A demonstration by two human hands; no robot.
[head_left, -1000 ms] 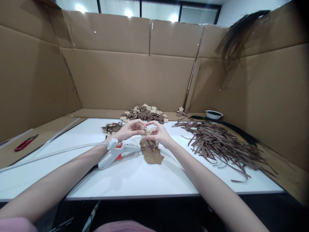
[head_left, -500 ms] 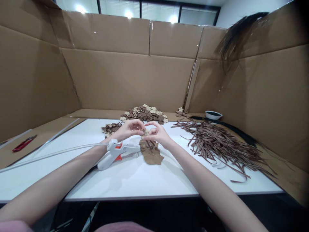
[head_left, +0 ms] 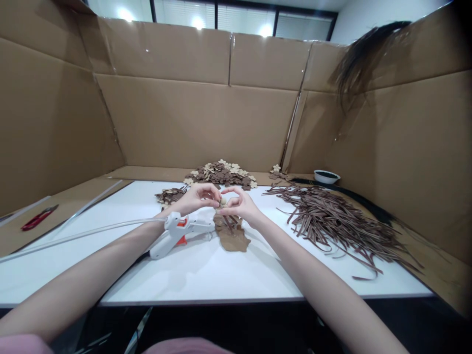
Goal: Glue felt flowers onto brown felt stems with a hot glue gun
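Both hands meet over the middle of the white board. My left hand (head_left: 200, 197) and my right hand (head_left: 241, 204) pinch a small beige flower-shaped piece (head_left: 223, 201) between thumbs and fingertips; the fingers cover part of it. Thin brown strips (head_left: 231, 222) hang below the right hand, and I cannot tell whether they are joined to the flower piece. Beneath lies an irregular brown sheet (head_left: 234, 242). A white glue gun (head_left: 170, 237) with an orange trigger rests by my left forearm, its nozzle toward the brown sheet and a clear glue stick running out to the left.
Behind the hands is a heap of brown and beige flower cutouts (head_left: 224, 173), with a smaller pile (head_left: 169, 195) at left. Brown strips (head_left: 339, 221) spread over the right side. A white bowl (head_left: 326, 177) stands back right, red-handled pliers (head_left: 40, 218) far left. Cardboard walls (head_left: 177, 118) surround the board.
The hands stay almost in place, still pinching the flower piece, which seems slightly turned, with more of its beige face showing. The view has shifted very slightly.
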